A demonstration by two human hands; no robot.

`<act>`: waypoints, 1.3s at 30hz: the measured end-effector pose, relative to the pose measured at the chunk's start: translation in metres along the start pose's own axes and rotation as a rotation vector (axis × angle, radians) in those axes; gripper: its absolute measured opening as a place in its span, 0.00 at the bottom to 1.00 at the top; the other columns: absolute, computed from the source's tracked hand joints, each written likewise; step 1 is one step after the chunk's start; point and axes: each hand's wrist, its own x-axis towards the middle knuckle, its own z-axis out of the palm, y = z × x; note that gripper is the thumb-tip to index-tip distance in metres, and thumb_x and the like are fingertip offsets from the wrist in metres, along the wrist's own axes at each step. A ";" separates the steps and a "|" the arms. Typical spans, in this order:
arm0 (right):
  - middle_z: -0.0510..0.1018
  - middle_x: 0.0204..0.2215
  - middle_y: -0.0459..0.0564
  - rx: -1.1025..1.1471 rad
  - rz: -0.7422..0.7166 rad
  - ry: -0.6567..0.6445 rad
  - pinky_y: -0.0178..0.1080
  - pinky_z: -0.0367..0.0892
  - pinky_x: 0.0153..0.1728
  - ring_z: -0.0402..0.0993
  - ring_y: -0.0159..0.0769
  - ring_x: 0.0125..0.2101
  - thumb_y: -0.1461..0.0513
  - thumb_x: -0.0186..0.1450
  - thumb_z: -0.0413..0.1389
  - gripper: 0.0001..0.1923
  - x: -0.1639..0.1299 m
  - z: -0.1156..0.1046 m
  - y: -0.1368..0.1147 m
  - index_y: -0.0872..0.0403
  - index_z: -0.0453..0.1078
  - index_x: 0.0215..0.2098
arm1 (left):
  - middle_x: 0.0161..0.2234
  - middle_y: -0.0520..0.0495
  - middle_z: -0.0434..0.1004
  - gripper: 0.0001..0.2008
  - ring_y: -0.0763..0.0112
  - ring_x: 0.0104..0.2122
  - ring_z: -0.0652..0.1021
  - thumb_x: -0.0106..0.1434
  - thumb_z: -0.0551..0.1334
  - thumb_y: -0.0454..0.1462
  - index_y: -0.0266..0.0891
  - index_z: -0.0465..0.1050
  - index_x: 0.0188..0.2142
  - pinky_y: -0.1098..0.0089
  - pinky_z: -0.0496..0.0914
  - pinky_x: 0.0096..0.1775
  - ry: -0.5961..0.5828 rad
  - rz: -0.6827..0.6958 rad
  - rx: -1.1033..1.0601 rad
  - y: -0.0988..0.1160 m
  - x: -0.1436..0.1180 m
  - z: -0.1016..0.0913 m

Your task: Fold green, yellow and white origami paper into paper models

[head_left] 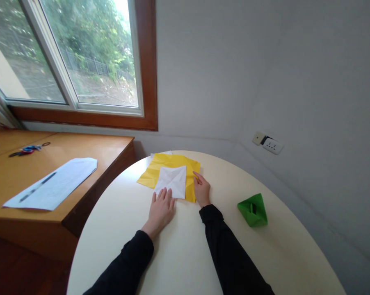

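Note:
A small square of white paper (175, 180) with crease lines lies on top of a larger creased yellow sheet (148, 170) on the round table. My left hand (162, 209) rests flat, fingers stretched out, its fingertips on the white square's lower left edge. At the yellow sheet's right edge is my right hand (202, 189), its fingers curled and the tips close together over the yellow paper; whether they grip anything is hidden. Another white sheet (168, 153) peeks out from under the yellow one at the far edge. To the right stands a folded green paper piece (253, 209).
The round cream table (117, 241) curves close to the wall. Left of it, a wooden desk (111, 149) carries a white sheet (71, 176) with a dark pen (39, 186) on it, and scissors (29, 150). A socket (272, 145) sits on the right wall.

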 end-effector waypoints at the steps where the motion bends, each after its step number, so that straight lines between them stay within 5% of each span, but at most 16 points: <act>1: 0.76 0.46 0.57 0.002 -0.029 0.023 0.45 0.66 0.50 0.72 0.40 0.47 0.59 0.62 0.47 0.18 0.000 -0.003 -0.007 0.57 0.71 0.45 | 0.60 0.37 0.59 0.25 0.58 0.60 0.60 0.67 0.42 0.41 0.34 0.57 0.59 0.52 0.50 0.59 0.006 -0.004 -0.001 0.000 0.000 0.000; 7: 0.77 0.43 0.57 -0.008 -0.197 0.167 0.46 0.66 0.50 0.73 0.41 0.45 0.58 0.63 0.49 0.15 0.002 -0.040 -0.053 0.56 0.72 0.42 | 0.59 0.35 0.60 0.25 0.57 0.59 0.60 0.66 0.42 0.40 0.31 0.57 0.59 0.53 0.50 0.59 0.040 -0.034 0.010 -0.001 0.000 0.000; 14: 0.78 0.41 0.57 0.006 -0.159 0.419 0.45 0.68 0.47 0.74 0.41 0.43 0.58 0.60 0.54 0.14 -0.010 -0.112 -0.089 0.57 0.73 0.41 | 0.57 0.30 0.62 0.22 0.54 0.59 0.61 0.66 0.46 0.37 0.29 0.60 0.56 0.49 0.49 0.58 0.097 -0.064 -0.012 -0.003 -0.002 0.001; 20: 0.79 0.38 0.54 -0.054 -0.190 0.407 0.43 0.71 0.43 0.76 0.40 0.40 0.59 0.58 0.56 0.13 -0.033 -0.159 -0.110 0.57 0.74 0.38 | 0.53 0.30 0.66 0.18 0.52 0.58 0.61 0.64 0.48 0.34 0.28 0.66 0.49 0.47 0.53 0.57 0.284 -0.106 -0.276 -0.013 0.002 0.002; 24: 0.80 0.37 0.51 -0.285 -0.440 0.235 0.41 0.72 0.41 0.76 0.38 0.38 0.62 0.61 0.53 0.10 -0.033 -0.181 -0.145 0.53 0.74 0.38 | 0.51 0.35 0.65 0.13 0.57 0.56 0.64 0.61 0.50 0.33 0.33 0.68 0.43 0.55 0.58 0.57 0.409 -0.142 -0.524 -0.022 0.000 0.001; 31: 0.78 0.29 0.48 -0.790 -1.193 -0.237 0.39 0.67 0.36 0.72 0.32 0.29 0.70 0.65 0.47 0.16 -0.034 -0.198 -0.236 0.51 0.68 0.47 | 0.51 0.37 0.64 0.16 0.55 0.53 0.66 0.59 0.56 0.35 0.36 0.62 0.48 0.51 0.61 0.54 0.577 0.068 -0.596 -0.027 -0.027 -0.029; 35: 0.77 0.31 0.50 -0.919 -1.347 -0.509 0.41 0.63 0.39 0.72 0.33 0.34 0.69 0.66 0.45 0.14 -0.068 -0.182 -0.258 0.56 0.66 0.47 | 0.55 0.36 0.60 0.25 0.55 0.56 0.63 0.59 0.58 0.36 0.38 0.55 0.55 0.50 0.60 0.55 0.532 0.220 -0.540 -0.029 -0.051 -0.056; 39: 0.77 0.30 0.49 -0.864 -1.311 -0.698 0.41 0.61 0.41 0.71 0.33 0.31 0.68 0.66 0.46 0.13 -0.115 -0.160 -0.238 0.54 0.67 0.46 | 0.60 0.35 0.51 0.37 0.53 0.61 0.56 0.58 0.61 0.37 0.43 0.41 0.62 0.48 0.58 0.56 0.440 0.359 -0.492 -0.034 -0.079 -0.071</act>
